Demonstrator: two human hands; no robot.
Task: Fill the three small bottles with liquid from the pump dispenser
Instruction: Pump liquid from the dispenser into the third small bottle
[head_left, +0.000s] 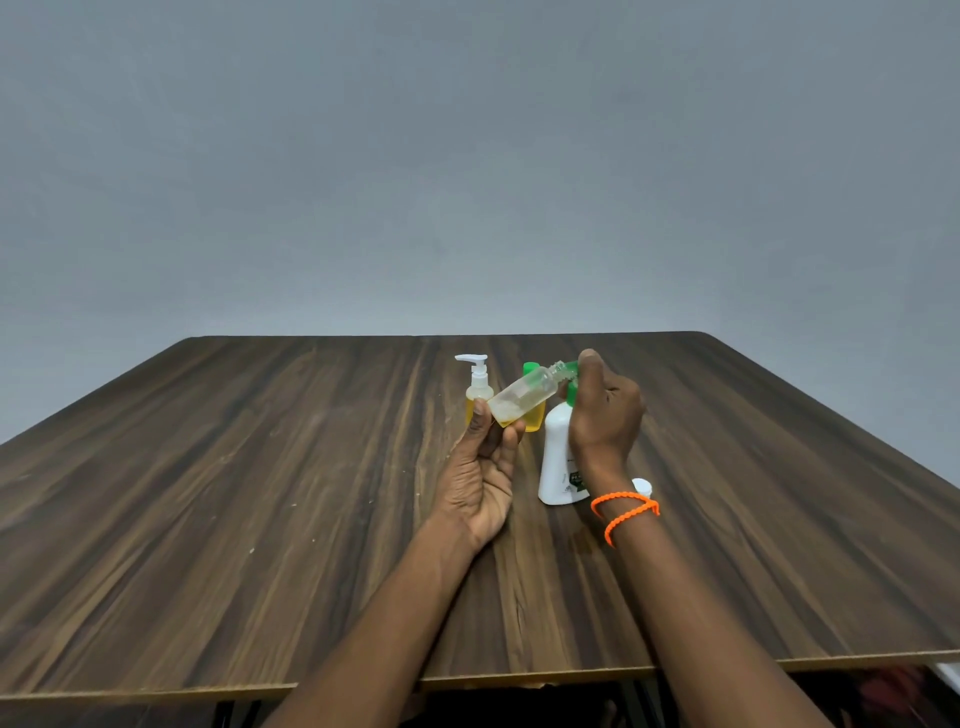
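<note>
Bottle (524, 397) in my left hand (480, 478) is pinched at its base between thumb and fingers, held above the table (260, 493) and tilted, its long axis rising from lower left to the open neck at upper right. I should keep that neck under the green spout of the white pump dispenser (561, 457). My right hand (605, 410) curls over the pump top; I judge slow, short presses best.
</note>
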